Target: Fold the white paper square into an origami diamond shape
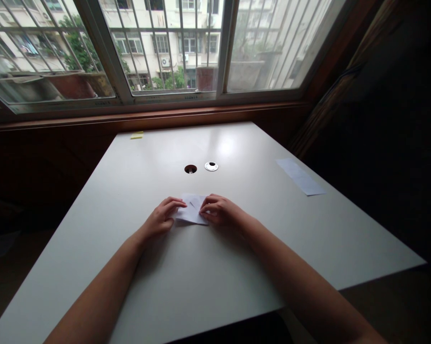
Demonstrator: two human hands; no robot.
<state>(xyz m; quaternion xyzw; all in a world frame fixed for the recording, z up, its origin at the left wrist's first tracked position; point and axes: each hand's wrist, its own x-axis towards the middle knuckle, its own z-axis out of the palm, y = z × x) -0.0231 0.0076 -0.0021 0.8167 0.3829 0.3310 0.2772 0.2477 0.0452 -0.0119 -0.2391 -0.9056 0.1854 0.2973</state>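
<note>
A small piece of folded white paper [191, 216] lies on the white table [201, 272] between my two hands. Its near edge lifts slightly off the surface, and a short dark slit or crease shows near its middle. My left hand [162, 216] is at the paper's left side, its fingers reaching over the edge and the thumb near the lower corner. On the right side, my right hand [217, 209] pinches the paper between thumb and fingertips. Its palm side is partly hidden.
A strip of white paper [301, 177] lies near the table's right edge. Beyond my hands are a round hole [190, 169] in the tabletop and a round ring-shaped cover [211, 166]. A yellow strip [137, 135] is at the far left corner, below the barred window [172, 48].
</note>
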